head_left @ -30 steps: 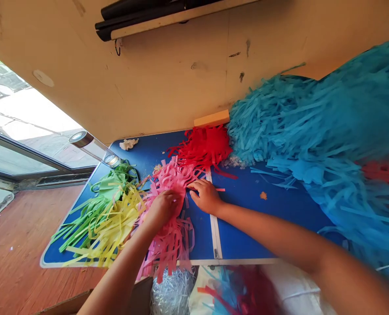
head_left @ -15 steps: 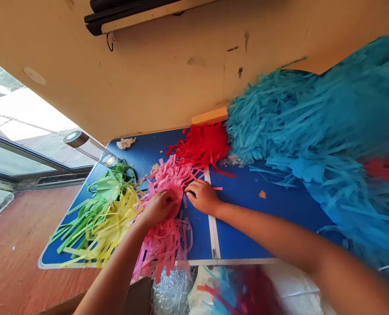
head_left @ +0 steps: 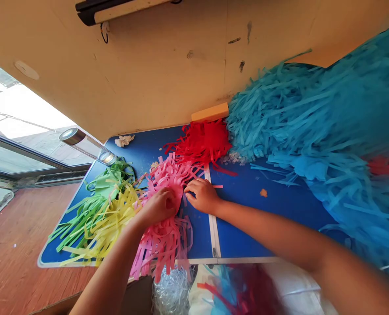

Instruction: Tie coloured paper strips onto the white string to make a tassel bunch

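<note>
Pink tissue-paper fringe, cut into many strips, lies in a heap across the left half of the blue table, its lower strips hanging over the front edge. My left hand rests on the flat middle band of this fringe, its fingers curled and closed on the paper. At the band's right edge is my right hand, with bent fingers drawn together; whatever its fingertips hold is too small to make out. Yellow fringe lies left of the pink, partly behind my left forearm, and green fringe lies beyond it.
Red fringe lies behind the pink, beside an orange block at the wall. A big blue fringe mass fills the right. A clear bottle stands at the table's left edge. Silvery shreds sit below.
The view has shifted slightly. Both hands keep nearly the same place and closed shape at the pink fringe.
</note>
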Motion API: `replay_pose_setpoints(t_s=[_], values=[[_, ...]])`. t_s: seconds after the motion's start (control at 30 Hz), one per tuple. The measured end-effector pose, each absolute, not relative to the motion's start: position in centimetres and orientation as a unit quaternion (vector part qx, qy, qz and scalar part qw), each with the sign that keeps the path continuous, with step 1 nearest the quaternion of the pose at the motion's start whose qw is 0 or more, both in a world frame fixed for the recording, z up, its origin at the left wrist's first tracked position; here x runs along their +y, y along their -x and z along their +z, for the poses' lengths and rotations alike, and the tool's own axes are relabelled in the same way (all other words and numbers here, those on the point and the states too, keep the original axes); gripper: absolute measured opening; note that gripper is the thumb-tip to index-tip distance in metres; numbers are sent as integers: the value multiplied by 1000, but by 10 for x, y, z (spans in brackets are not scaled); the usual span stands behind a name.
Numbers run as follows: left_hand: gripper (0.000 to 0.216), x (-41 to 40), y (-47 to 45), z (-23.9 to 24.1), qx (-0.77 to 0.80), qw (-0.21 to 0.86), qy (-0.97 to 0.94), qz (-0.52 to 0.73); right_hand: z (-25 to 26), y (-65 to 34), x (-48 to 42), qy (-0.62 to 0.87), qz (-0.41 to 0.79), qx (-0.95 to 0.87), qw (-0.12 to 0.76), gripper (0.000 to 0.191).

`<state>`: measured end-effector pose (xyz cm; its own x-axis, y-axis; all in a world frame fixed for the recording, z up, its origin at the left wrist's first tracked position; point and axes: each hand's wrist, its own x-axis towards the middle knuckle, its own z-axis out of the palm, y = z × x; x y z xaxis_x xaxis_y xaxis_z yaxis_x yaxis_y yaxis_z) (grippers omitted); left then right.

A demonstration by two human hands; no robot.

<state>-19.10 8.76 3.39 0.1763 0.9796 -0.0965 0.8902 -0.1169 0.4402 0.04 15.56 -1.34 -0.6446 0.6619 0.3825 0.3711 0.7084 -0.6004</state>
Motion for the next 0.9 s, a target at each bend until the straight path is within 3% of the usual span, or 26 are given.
replay_pose_setpoints(t_s=[0.23,0.57,0.8,0.9], values=[[21,87,198,27,608,216,-750,147,-14,-4,146,126,126,-957,231,14],[26,86,201,19,593,222,-755,173,-16,-3,146,125,102,-965,208,22],[7,83,197,27,618,196,-738,185,-11,-1,144,148,92,-969,173,30],[14,83,196,27,638,174,-727,185,-9,-1,143,156,97,-970,161,33]])
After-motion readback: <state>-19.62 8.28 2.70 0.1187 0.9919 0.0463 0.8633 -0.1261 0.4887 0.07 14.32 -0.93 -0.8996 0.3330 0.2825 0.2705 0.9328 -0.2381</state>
